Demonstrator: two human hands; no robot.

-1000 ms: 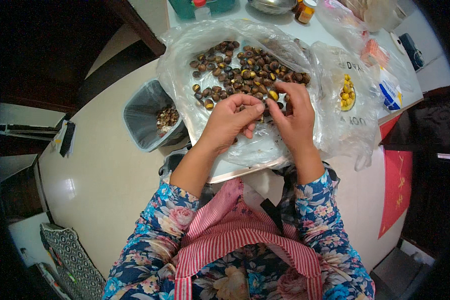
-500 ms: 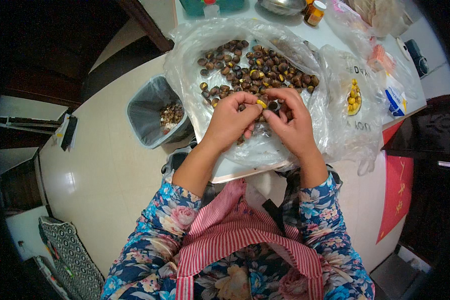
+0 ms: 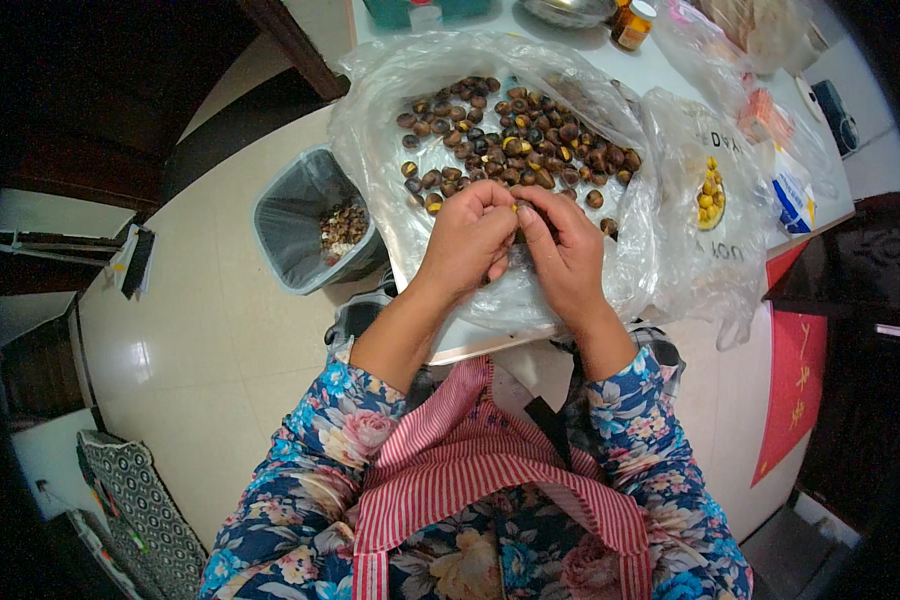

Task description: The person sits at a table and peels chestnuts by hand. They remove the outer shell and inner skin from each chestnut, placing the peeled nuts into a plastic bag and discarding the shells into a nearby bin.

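My left hand [image 3: 470, 235] and my right hand [image 3: 562, 245] meet over the near part of a clear plastic bag [image 3: 370, 100] spread on the table. Fingers of both are closed on one chestnut [image 3: 516, 208]; only a sliver of its yellow shows, and the fingertips cover the rest. Just beyond lies a heap of dark brown chestnuts [image 3: 545, 138], several split so that yellow shows. To the right, yellow peeled kernels [image 3: 710, 195] sit on or in a second clear bag [image 3: 675, 130] with dark print; I cannot tell which.
Left of the table stands a grey lined bin [image 3: 270, 250] with shell scraps [image 3: 342, 228] in it. At the table's far side are a metal bowl [image 3: 568, 10], an amber jar [image 3: 632, 25] with a white lid and a green container [image 3: 390, 12]. A blue and white packet [image 3: 795, 205] lies far right.
My right hand has shifted left, against my left fingers. The yellow kernel that showed between them is now mostly covered, and loose chestnuts have come into sight right of my right hand.
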